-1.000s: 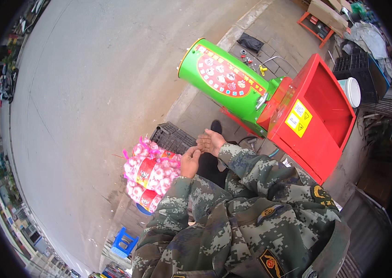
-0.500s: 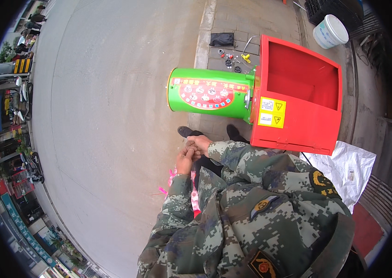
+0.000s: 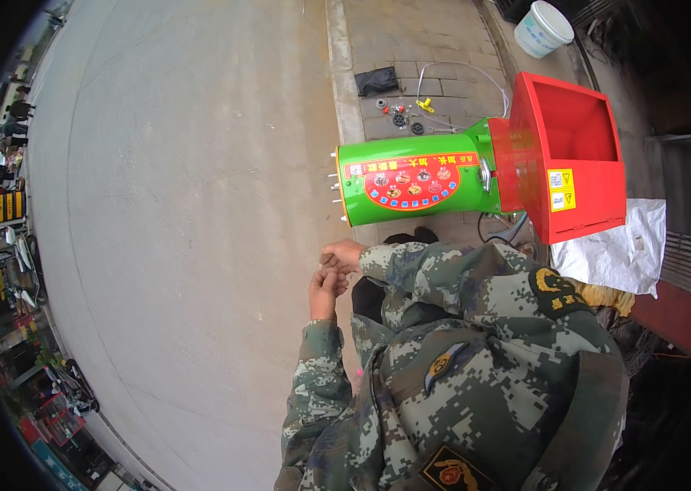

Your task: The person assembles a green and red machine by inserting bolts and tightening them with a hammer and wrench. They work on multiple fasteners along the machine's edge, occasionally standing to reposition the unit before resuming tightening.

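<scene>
My left hand (image 3: pixel 325 291) is closed, its fingers curled together at the tips. Just beyond it my right hand (image 3: pixel 344 255) is closed too, thumb and fingers pinched. Whatever they hold, if anything, is too small to make out. Both are in front of my body, over the pavement edge. Nearest to them is a machine with a green cylindrical body (image 3: pixel 403 214) lying on its side. Several short bolts (image 3: pixel 333 187) stick out of its left end. A red hopper (image 3: pixel 562 231) joins its right end, and a metal latch (image 3: pixel 485 175) shows between them.
Beyond the machine lie black wheel-like parts (image 3: pixel 399 120), a yellow fitting (image 3: pixel 426 105) and a black bag (image 3: pixel 376 81). A white bucket (image 3: pixel 543 29) stands at far right. A white sack (image 3: pixel 611 254) lies behind the hopper. The grey road (image 3: pixel 190 213) spreads to the left.
My view has shifted, and the machine appears farther right, with the bolts at its left end now showing. My hands have drawn slightly apart, both still closed.
</scene>
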The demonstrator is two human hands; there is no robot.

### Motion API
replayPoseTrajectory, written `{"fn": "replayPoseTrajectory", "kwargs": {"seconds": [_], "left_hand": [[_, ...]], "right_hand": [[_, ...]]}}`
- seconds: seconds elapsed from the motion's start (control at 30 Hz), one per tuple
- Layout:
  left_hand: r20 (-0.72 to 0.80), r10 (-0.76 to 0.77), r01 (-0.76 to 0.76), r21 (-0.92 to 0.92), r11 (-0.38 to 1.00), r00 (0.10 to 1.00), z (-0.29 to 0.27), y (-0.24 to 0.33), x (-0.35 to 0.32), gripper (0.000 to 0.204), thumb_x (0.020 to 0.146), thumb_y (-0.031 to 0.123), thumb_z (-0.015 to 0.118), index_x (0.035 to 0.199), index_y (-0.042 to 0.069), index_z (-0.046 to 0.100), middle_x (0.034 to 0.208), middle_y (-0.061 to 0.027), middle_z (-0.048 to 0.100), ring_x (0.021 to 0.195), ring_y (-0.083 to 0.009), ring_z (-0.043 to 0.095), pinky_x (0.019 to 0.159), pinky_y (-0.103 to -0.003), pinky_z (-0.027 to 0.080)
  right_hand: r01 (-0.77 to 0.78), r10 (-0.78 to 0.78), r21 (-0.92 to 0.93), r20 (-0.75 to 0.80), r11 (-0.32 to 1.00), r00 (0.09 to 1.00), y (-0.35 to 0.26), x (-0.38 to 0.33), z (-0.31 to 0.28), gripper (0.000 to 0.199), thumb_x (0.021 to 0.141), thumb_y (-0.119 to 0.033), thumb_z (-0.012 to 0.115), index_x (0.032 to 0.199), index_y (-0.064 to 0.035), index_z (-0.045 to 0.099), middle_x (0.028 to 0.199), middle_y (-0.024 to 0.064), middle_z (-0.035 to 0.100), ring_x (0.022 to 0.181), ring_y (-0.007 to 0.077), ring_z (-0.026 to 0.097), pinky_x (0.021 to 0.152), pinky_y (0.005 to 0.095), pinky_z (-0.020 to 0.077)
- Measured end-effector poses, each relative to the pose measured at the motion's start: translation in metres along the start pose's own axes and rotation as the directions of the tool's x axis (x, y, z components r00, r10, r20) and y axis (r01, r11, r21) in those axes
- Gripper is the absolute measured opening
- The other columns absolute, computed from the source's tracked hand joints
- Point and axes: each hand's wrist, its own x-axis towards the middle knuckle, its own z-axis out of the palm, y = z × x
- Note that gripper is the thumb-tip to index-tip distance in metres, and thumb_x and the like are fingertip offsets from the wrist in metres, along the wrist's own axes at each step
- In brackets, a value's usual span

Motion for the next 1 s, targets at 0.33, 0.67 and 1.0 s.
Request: {"fn": "replayPoseTrajectory", "kwargs": {"seconds": [0.33, 0.67, 1.0], "left_hand": [[-0.258, 0.069, -0.055, 0.062, 0.997, 0.964, -0.069, -0.047, -0.025, 0.017, 0.094, 0.017, 0.06, 0.103, 0.003, 0.059, 0.086, -0.0088, 0.068, 0.07, -0.0176, 0.066, 0.064, -0.027, 0.054], [-0.235, 0.188, -0.15, 0.17, 0.974, 0.954, -0.186, 0.004, 0.104, 0.014, 0.091, 0.015, 0.065, 0.098, 0.005, 0.058, 0.081, -0.0102, 0.065, 0.068, -0.021, 0.065, 0.056, -0.028, 0.051], [-0.631, -0.301, 0.454, 0.091, 0.886, 0.715, -0.364, -0.081, 0.164, 0.01, 0.085, 0.002, 0.055, 0.094, 0.003, 0.054, 0.069, -0.0148, 0.059, 0.051, -0.0256, 0.053, 0.043, -0.04, 0.043]], "right_hand": [[0.331, -0.608, -0.574, -0.395, 0.749, 0.689, -0.038, 0.048, -0.09, 0.027, 0.085, -0.03, 0.059, 0.094, -0.0069, 0.071, 0.085, 0.015, 0.073, 0.083, 0.0305, 0.071, 0.076, 0.0414, 0.0549], [0.514, -0.572, -0.251, -0.414, 0.82, 0.709, -0.018, 0.091, -0.07, 0.032, 0.087, -0.031, 0.057, 0.097, -0.0028, 0.069, 0.081, 0.0136, 0.073, 0.082, 0.0281, 0.071, 0.079, 0.0405, 0.0546], [0.31, -0.304, -0.1, -0.615, 0.945, 0.728, 0.015, 0.116, -0.122, 0.03, 0.086, -0.03, 0.056, 0.099, -0.0087, 0.072, 0.083, 0.016, 0.073, 0.076, 0.0313, 0.071, 0.078, 0.0419, 0.0568]]}}
